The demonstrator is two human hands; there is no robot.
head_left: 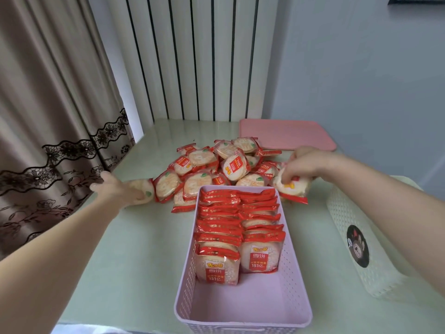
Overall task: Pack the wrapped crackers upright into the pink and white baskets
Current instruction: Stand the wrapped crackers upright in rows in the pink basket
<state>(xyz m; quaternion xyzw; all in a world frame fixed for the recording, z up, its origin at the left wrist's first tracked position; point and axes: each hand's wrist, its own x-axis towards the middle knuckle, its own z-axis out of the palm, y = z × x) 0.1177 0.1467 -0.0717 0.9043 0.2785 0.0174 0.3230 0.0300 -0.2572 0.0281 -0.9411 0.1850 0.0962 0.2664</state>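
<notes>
Pink perforated plastic basket (298, 280) at centre holds two upright rows, near end bare; white perforated basket (349, 213) lies right. Left hand (115, 189) and right hand (301, 165) each close on a red-and-clear wrapped round cracker (144, 189) (291, 186) from the pile (216, 165); next, likely stand both upright in that gap.

Pale green glossy worktop (149, 237), soft daylight reflecting near its far edge. Behind it, white panelling with dark vertical slats (192, 56). Right, a plain pale blue wall (361, 68); corner of a dark frame (419, 0) at the top edge. Left, a beige curtain (48, 80) with dark floral lace bands hangs beside the worktop.
</notes>
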